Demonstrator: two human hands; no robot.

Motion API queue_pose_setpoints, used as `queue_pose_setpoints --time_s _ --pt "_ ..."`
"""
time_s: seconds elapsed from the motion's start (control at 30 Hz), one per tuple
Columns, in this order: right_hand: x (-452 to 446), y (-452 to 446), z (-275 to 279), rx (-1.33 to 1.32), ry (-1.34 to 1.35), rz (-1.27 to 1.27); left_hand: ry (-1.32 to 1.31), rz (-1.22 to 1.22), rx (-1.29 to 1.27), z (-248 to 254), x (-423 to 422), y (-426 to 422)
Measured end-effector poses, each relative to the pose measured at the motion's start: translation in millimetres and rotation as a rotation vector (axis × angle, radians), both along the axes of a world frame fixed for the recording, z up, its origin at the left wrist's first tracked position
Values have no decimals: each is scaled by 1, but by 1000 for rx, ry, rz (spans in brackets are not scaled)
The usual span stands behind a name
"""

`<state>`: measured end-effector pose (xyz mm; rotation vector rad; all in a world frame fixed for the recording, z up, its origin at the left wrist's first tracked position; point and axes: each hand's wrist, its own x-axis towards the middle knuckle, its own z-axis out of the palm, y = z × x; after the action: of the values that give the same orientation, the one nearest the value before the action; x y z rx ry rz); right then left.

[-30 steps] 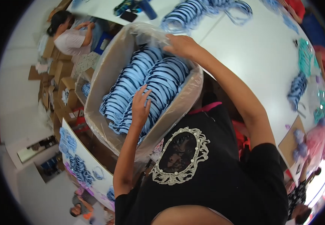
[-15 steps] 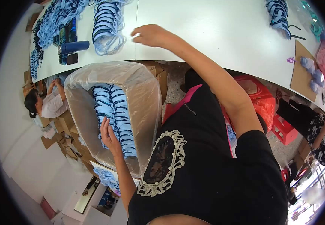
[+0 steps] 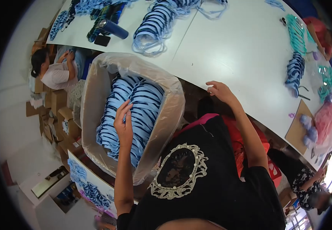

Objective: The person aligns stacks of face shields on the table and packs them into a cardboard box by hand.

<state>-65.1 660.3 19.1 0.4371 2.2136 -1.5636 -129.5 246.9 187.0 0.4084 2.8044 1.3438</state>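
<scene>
My left hand (image 3: 124, 122) is over the carton, its fingers stretched out and holding nothing. Beneath it are packed rows of light blue strappy pieces with dark bands (image 3: 145, 105); whether the hand touches them I cannot tell. The rows lie inside a carton lined with clear plastic (image 3: 173, 92). Near the table's front edge, my right hand (image 3: 220, 92) hangs open with loosely bent fingers and nothing in it. On the white table (image 3: 215, 53), a row of similar blue looped pieces (image 3: 154, 27) lies beyond the carton.
A dark blue bottle (image 3: 114, 29) and a black phone (image 3: 102, 40) lie on the table's left part. Green looped pieces (image 3: 296, 32) and a brown board (image 3: 298, 122) are at the right. A person (image 3: 58, 73) sits left beside cardboard boxes (image 3: 58, 100); another stands lower right.
My right hand has drawn back from above the table to its front edge. My left hand stays over the carton. The view has shifted, showing more of the rows and the right side.
</scene>
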Motion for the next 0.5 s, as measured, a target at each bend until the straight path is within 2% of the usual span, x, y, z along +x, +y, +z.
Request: queue_pose_setpoints --time_s 0.27,0.5 --pt "-19 -27 -2 38 1 67 -19 62 106 20 -17 -6" --pt "-86 13 14 -26 47 45 99 -124 142 57 -115 67"
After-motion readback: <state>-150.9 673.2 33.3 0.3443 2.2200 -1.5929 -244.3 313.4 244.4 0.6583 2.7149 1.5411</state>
